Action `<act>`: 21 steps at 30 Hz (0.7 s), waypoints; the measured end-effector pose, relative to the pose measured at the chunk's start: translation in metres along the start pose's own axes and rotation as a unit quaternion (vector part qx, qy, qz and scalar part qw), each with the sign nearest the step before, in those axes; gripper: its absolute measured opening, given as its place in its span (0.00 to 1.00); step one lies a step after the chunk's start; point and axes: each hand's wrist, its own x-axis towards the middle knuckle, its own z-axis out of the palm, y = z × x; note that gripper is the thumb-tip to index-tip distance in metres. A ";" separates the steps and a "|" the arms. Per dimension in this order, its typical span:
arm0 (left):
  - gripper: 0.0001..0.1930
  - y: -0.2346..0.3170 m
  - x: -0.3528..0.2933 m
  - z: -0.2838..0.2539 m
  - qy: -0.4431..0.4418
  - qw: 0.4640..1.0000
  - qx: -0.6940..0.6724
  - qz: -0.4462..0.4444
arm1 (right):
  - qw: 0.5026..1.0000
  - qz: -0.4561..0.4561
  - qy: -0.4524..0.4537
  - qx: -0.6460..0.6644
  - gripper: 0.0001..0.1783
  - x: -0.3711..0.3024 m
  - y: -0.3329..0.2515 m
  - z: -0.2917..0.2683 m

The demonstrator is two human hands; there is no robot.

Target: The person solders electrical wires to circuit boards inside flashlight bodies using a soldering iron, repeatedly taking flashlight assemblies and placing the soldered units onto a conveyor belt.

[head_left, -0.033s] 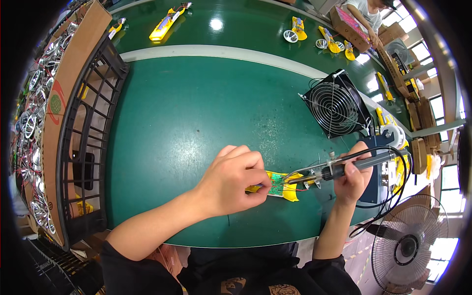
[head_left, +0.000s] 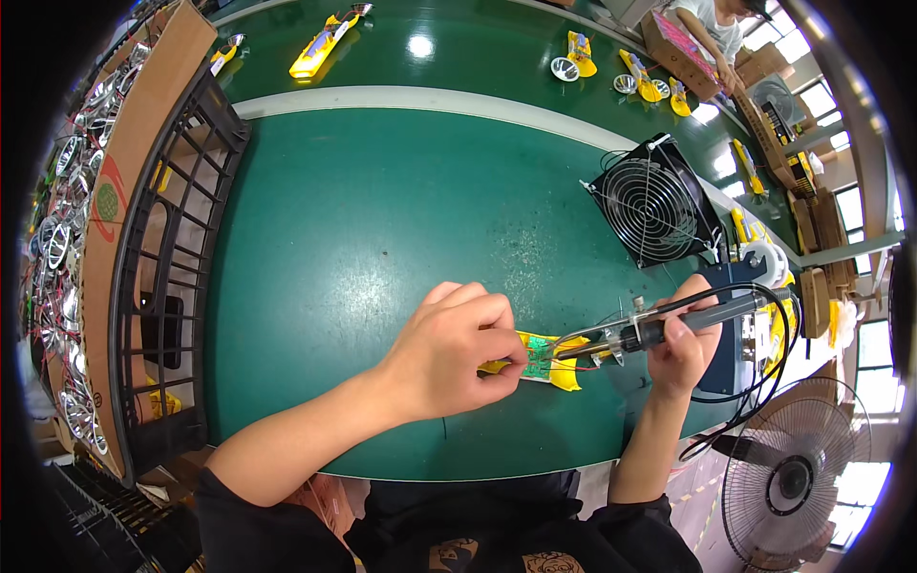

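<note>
On the green bench, a small green circuit board (head_left: 538, 355) lies in a yellow plastic casing (head_left: 566, 377). My left hand (head_left: 457, 349) covers the casing's left end, with thumb and forefinger pinched at the board's edge; what they pinch is hidden. My right hand (head_left: 685, 351) grips a soldering iron (head_left: 642, 335) with a thin metal feed tube alongside it. The iron's tip points left and reaches the board's right part; exact contact cannot be made out. A red wire runs out from the board beneath the iron. Shiny metal parts show behind the iron's front end.
A square black fan (head_left: 652, 205) stands at the back right, beside a dark blue station (head_left: 721, 377) with looping black cable. At left are a black crate (head_left: 181, 239) and a box of reflectors (head_left: 72, 244). Yellow casings (head_left: 320, 53) lie on the far green surface. A person works at far right.
The soldering iron's handle has shifted very slightly with my right hand. My left hand and the casing stay in place.
</note>
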 end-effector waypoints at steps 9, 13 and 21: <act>0.05 -0.002 0.000 0.005 0.018 1.000 0.000 0.006 | 0.999 0.009 -0.021 -0.039 0.11 -0.001 0.000 0.004; 0.06 -0.001 0.000 0.005 0.013 1.000 0.004 0.003 | 0.998 0.012 -0.032 -0.059 0.11 -0.001 0.000 0.005; 0.06 -0.003 0.001 0.005 0.005 1.000 -0.011 -0.002 | 0.998 0.011 -0.032 -0.055 0.10 -0.001 0.000 0.005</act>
